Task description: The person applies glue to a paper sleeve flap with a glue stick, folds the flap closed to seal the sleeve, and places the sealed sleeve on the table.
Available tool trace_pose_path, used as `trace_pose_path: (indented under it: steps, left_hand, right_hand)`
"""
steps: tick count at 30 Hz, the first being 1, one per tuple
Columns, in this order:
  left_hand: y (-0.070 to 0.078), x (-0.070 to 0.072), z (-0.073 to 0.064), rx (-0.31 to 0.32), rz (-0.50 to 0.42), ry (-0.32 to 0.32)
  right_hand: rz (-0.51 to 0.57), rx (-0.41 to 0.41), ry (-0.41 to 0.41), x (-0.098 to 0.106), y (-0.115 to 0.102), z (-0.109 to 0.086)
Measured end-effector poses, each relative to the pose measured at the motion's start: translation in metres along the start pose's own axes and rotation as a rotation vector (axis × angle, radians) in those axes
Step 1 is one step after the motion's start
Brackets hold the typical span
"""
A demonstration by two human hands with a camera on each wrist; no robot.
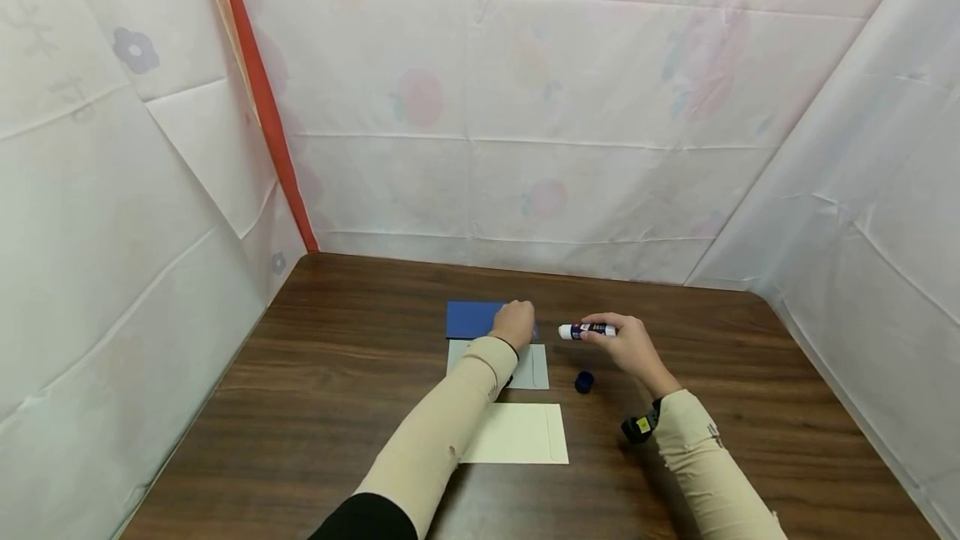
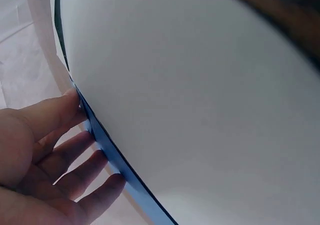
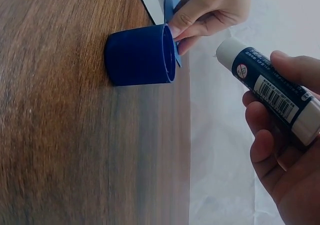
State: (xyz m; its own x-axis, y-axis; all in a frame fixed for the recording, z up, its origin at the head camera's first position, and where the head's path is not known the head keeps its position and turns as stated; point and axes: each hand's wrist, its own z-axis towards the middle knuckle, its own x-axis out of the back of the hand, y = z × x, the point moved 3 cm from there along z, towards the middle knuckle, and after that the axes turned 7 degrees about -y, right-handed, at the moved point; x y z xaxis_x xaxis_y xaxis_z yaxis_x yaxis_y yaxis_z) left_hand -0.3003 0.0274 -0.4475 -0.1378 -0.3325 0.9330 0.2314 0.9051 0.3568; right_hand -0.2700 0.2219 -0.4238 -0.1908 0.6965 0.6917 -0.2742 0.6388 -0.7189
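My left hand [image 1: 514,322] pinches the right end of a blue envelope [image 1: 471,320], thumb and fingers at its flap edge in the left wrist view. Below it lies a grey envelope [image 1: 534,367], partly hidden by my left wrist. Nearer to me is a cream envelope [image 1: 521,434], flap end to the right, its left part behind my forearm. To the right, my right hand [image 1: 632,347] holds an uncapped glue stick [image 3: 275,97] above the table, its white tip pointing left. Its blue cap [image 3: 135,55] stands on the table with the opening up, below the glue stick.
The brown wooden table [image 1: 322,407] meets pale patterned sheeting [image 1: 480,107] at the back and both sides. An orange-red strip [image 1: 262,98] runs up the back left corner. A dark wrist device [image 1: 639,426] sits on my right wrist.
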Motion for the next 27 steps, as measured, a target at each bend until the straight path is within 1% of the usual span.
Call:
trace_pose_path:
  steps: [3, 8, 13, 18, 21, 24, 27]
  left_hand:
    - [0.0003, 0.0018, -0.0005, -0.010, 0.006, -0.010]
    - [-0.0009, 0.0031, -0.0016, -0.011, 0.016, -0.047]
    - [-0.0018, 0.0011, -0.0021, 0.004, 0.064, -0.072]
    - [-0.0019, 0.0005, -0.0008, 0.026, 0.103, -0.080]
    - [-0.0024, 0.0004, -0.0007, 0.036, 0.124, -0.087]
    - [-0.0040, -0.0004, 0.0005, 0.031, 0.131, -0.092]
    - [-0.0061, -0.0020, 0.0031, 0.007, 0.125, -0.095]
  right_hand:
    - [0.013, -0.002, 0.003, 0.0005, -0.0023, 0.0003]
    - [0.025, 0.015, 0.003, 0.0014, -0.0088, -0.0001]
    - [0.036, 0.007, 0.003, 0.0007, -0.0095, -0.0031]
    - [0.051, 0.006, 0.010, -0.0007, -0.0081, -0.0040]
    - [0.061, 0.013, 0.000, -0.0018, -0.0087, -0.0037]
    - [0.071, 0.009, -0.007, -0.0026, -0.0093, -0.0033]
    - [0.075, -0.003, -0.008, -0.0030, -0.0091, -0.0030]
